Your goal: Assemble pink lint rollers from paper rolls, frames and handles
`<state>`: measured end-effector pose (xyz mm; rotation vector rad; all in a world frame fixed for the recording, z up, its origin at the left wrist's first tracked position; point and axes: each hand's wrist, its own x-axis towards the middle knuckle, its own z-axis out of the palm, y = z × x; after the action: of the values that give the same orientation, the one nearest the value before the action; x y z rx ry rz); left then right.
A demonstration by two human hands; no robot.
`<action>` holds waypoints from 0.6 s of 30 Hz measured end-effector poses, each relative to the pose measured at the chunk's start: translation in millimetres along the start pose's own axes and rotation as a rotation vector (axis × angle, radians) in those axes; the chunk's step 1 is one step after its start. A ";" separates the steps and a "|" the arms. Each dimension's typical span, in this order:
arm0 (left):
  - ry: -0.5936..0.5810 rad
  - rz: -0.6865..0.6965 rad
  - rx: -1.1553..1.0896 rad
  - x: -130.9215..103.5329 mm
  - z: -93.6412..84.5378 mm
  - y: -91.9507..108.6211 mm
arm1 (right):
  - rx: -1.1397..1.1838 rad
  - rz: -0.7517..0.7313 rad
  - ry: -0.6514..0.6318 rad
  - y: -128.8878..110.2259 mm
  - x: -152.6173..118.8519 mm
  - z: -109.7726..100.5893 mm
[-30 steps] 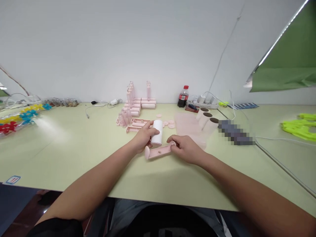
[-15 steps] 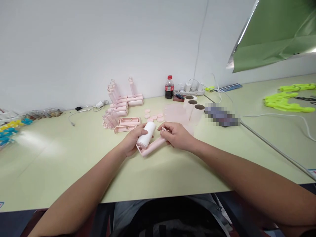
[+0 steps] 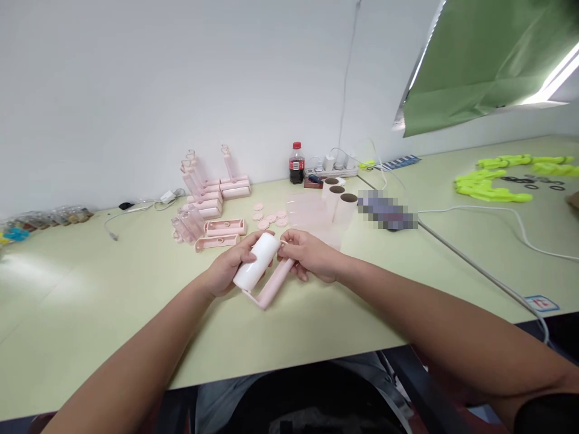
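Note:
My left hand (image 3: 227, 265) is wrapped round a white adhesive roll (image 3: 257, 263), which is tilted with its upper end toward the right. Alongside it lies a pale pink lint roller frame (image 3: 274, 284), whose lower arm meets the roll's near end. The fingers of my right hand (image 3: 313, 253) pinch the frame's far end, close to the roll's upper end. Fingers partly hide whether the frame and roll touch there. Both hands are just above the table, in front of several flat pink discs (image 3: 271, 219).
Pink roller cases (image 3: 217, 241) and several upright pink rollers (image 3: 192, 175) stand at the back left. White rolls (image 3: 346, 208) stand right of centre, near a cola bottle (image 3: 297, 164) and a power strip (image 3: 337, 172). A cable (image 3: 479, 265) crosses the right side; yellow-green plastic pieces (image 3: 488, 187) lie beyond.
The view has shifted right. My right hand and the frame's far end have come closer to the roll's upper end. The frame is now angled more steeply, nearer to parallel with the roll.

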<state>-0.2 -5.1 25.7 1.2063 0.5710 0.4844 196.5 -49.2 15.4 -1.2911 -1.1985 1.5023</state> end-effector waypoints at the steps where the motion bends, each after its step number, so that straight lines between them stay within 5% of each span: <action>1: 0.017 0.006 0.020 0.0 1.3 -0.4 | 0.009 0.006 -0.006 -0.1 0.5 -0.8; 14: 0.238 0.036 -0.065 8.9 9.7 -9.8 | -0.070 -0.116 0.151 4.7 -2.3 3.5; 18: 0.213 0.036 -0.051 9.2 11.4 -11.2 | -0.029 -0.086 0.150 6.4 -1.1 4.8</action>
<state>14.7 -10.8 16.4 1.1249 0.7155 0.6596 192.0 -52.5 9.5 -1.3300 -1.1674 1.3073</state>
